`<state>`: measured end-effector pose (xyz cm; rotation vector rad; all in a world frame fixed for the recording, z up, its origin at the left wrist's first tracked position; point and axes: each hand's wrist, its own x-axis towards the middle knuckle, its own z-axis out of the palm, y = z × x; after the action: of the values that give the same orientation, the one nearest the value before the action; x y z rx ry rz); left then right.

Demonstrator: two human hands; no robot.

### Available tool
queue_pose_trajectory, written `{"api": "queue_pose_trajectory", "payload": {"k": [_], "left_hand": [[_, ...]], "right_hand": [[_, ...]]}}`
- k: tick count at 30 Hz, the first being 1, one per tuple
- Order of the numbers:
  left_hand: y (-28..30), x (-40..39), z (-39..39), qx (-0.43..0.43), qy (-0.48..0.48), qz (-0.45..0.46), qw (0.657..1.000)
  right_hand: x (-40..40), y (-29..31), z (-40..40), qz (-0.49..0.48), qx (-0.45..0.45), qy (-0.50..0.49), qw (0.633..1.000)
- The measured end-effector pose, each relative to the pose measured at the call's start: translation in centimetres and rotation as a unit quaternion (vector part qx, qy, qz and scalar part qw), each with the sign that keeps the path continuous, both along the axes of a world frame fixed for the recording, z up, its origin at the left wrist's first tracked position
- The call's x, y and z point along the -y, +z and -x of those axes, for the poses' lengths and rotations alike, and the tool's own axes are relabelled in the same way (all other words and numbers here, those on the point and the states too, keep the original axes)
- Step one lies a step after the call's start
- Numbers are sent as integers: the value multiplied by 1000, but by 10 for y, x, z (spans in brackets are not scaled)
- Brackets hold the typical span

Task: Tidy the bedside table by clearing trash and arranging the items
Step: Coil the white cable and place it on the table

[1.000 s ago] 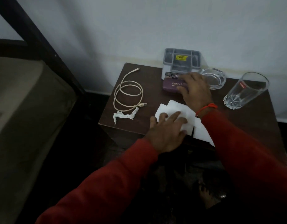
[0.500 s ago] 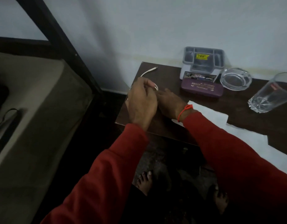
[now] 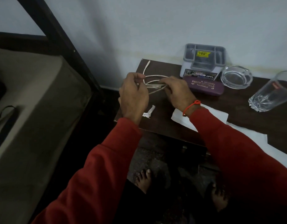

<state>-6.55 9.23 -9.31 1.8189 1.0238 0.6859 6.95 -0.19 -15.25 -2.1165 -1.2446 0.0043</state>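
A dark wooden bedside table (image 3: pixel 246 113) stands against the wall. Both my hands hold a looped white cable (image 3: pixel 153 81) above its left end. My left hand (image 3: pixel 133 96) pinches the loops on the left, and my right hand (image 3: pixel 177 91) grips them on the right. One cable end lies toward the back corner. A twisted white scrap of paper (image 3: pixel 149 111) lies on the table below the cable. White paper sheets (image 3: pixel 209 114) lie under my right forearm.
A grey organiser box (image 3: pixel 204 60) stands at the back by the wall, with a purple spectacle case (image 3: pixel 204 85) in front of it. A glass ashtray (image 3: pixel 235 77) and a tipped drinking glass (image 3: pixel 272 92) sit to the right. A bed (image 3: pixel 34 102) is at left.
My hands left the paper and the purple case and moved to the table's left end. They have lifted the cable and gathered its loops. The view shifted left.
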Motion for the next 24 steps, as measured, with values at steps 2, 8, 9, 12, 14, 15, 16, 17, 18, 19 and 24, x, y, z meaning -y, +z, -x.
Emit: {"api": "queue_pose_trajectory", "payload": {"k": [2, 8, 9, 12, 14, 15, 16, 17, 18, 19, 24], "left_hand": [[-5, 2, 3, -82, -53, -33, 995], [-21, 9, 14, -352, -164, -100, 916], [-23, 9, 14, -363, -165, -103, 911], [-29, 12, 17, -415, -194, -108, 882], [-31, 11, 19, -428, -206, -113, 873], [-33, 9, 19, -413, -209, -112, 880], [-34, 7, 19, -384, -213, -112, 891], [-35, 5, 19, -350, -215, -114, 905], [-35, 4, 19, -317, -210, -115, 918], [-34, 2, 17, -288, -200, -112, 930], [-20, 11, 5, -144, -161, -54, 975]], "right_hand": [[2, -1, 4, 10, -16, 7, 1000], [6, -2, 7, 21, -56, -18, 998], [5, -3, 8, 33, -58, -12, 998], [6, -6, 10, 112, -70, 31, 991], [6, -10, 10, 181, -49, 54, 981], [5, -10, 11, 204, -36, 57, 977], [5, -11, 11, 209, -27, 60, 976], [5, -12, 11, 199, -28, 64, 978], [5, -10, 11, 177, -37, 68, 981], [5, -8, 12, 148, -50, 65, 986], [12, 7, 9, 95, -93, 53, 990]]}}
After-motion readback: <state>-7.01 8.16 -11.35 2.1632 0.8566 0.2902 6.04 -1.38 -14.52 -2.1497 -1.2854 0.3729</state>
